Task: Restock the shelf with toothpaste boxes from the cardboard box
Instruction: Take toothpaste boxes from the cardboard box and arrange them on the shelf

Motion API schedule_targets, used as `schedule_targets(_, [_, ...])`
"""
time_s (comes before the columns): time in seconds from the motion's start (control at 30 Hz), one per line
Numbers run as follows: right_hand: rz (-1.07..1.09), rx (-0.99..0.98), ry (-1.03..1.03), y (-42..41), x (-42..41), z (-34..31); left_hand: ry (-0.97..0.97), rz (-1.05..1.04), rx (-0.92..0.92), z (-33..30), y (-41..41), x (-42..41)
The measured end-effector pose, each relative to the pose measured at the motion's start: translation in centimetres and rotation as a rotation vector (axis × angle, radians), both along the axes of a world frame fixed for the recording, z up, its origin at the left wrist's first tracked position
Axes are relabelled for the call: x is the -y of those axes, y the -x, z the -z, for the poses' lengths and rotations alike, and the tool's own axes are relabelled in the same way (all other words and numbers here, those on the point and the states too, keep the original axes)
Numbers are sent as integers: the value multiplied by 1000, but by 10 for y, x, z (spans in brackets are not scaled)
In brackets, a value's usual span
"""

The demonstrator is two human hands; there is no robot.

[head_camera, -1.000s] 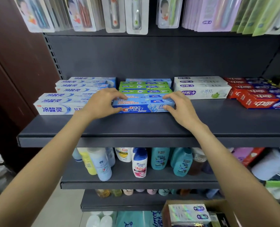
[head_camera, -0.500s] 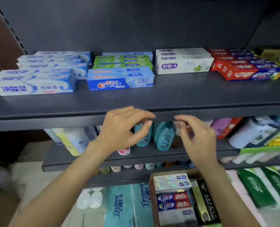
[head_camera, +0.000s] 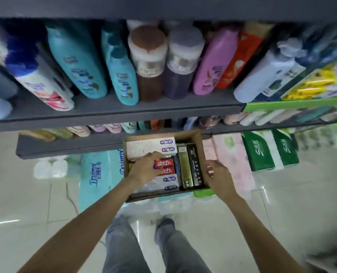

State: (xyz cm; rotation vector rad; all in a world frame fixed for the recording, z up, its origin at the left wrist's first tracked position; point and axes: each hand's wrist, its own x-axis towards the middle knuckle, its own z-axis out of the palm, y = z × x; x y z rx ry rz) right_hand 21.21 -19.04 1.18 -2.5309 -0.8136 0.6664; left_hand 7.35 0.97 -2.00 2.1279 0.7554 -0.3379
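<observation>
An open cardboard box (head_camera: 200,139) stands on the floor below me. Inside lie white toothpaste boxes (head_camera: 150,147), red toothpaste boxes (head_camera: 166,164), a gold box (head_camera: 185,168) and a black box (head_camera: 195,166). My left hand (head_camera: 146,170) reaches into the carton and its fingertips rest on the red boxes without any clear grip. Beside the carton's right wall, my right hand (head_camera: 219,175) has loosely bent fingers and holds nothing. The toothpaste shelf is out of view above.
A shelf (head_camera: 124,112) of shampoo bottles hangs over the carton, with a lower shelf (head_camera: 65,146) just behind it. Teal tissue packs (head_camera: 98,174) lie left of the carton, pink and green packs (head_camera: 262,152) to the right. My legs stand on the tiled floor.
My view dropped from the toothpaste shelf to the floor. Both hands came down from the shelf edge; the left went into the carton, the right to its right side.
</observation>
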Motion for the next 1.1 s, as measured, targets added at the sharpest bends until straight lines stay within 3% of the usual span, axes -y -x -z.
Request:
schedule_targets(0.1, [-48, -53, 89, -1, -13, 36, -51, -1, -94, 39, -10, 17])
schedule_targets(0.23, [-51, -131, 232, 1, -29, 84, 24, -18, -198, 79, -37, 34])
schedule_targets(0.4, [-60, -91, 426, 3, -44, 118, 156, -147, -160, 110, -81, 64])
schedule_targets(0.57, [-111, -19, 485, 2, -42, 129, -6, -194, -138, 127, -93, 84])
schedule_targets(0.83, [-66, -82, 280, -4, -25, 110, 161, -361, -90, 126, -93, 89])
schedule_targets(1.1, [-19, -125, 75, -1, -14, 95, 111, -358, -37, 89, -69, 76])
